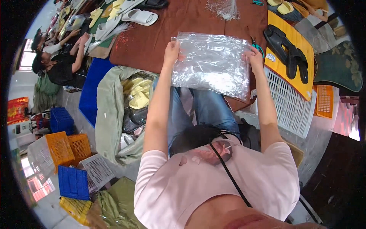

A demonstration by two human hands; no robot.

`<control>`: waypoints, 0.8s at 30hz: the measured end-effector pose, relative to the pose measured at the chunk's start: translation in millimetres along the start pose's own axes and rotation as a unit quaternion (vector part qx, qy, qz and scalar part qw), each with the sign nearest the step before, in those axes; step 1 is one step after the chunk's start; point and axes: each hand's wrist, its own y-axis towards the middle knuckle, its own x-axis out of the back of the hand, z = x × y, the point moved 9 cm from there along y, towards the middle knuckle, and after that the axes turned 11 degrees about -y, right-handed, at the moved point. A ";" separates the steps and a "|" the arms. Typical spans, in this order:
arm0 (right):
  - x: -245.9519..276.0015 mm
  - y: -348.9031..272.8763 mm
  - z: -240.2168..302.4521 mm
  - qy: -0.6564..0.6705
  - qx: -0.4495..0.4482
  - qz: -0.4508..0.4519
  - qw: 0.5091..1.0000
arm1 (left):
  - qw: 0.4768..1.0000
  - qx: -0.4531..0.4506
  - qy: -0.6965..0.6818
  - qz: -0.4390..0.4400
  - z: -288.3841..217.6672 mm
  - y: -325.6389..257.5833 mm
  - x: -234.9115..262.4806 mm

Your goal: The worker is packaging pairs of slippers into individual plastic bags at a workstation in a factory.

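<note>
A clear plastic bag (211, 66), flat and shiny, is stretched between my two hands over the near edge of the brown-covered table (152, 42). My left hand (173, 52) grips its left edge near the top corner. At the right edge, my right hand (254, 58) is closed on the plastic. Teal-handled scissors (258, 49) lie just beyond the right hand, partly hidden by it. The bag looks flat, with nothing visible inside.
Black slippers (286, 51) rest on a yellow board (305, 72) at the right, above a white crate (289, 103). Left of my legs stands a grey-green sack (108, 114) holding yellow slippers (140, 93). White slippers (140, 17) and loose clear strands (225, 9) lie farther off. Other people sit at the left.
</note>
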 end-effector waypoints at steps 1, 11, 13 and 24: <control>9.0 7.3 -5.1 0.047 -0.025 0.011 0.999 | 1.000 -0.002 0.003 -0.002 3.5 -1.3 -5.7; 1.8 12.7 28.6 -0.242 0.125 -0.076 0.959 | 0.945 -0.205 0.249 -0.062 -18.4 -9.1 18.2; 26.6 18.7 28.0 -0.379 0.125 -0.129 0.908 | 0.969 -0.145 0.186 -0.070 -8.9 -10.2 0.5; -135.1 -27.8 70.3 -0.462 0.399 0.141 0.779 | 0.899 -0.068 0.370 -0.226 -30.5 -140.7 52.7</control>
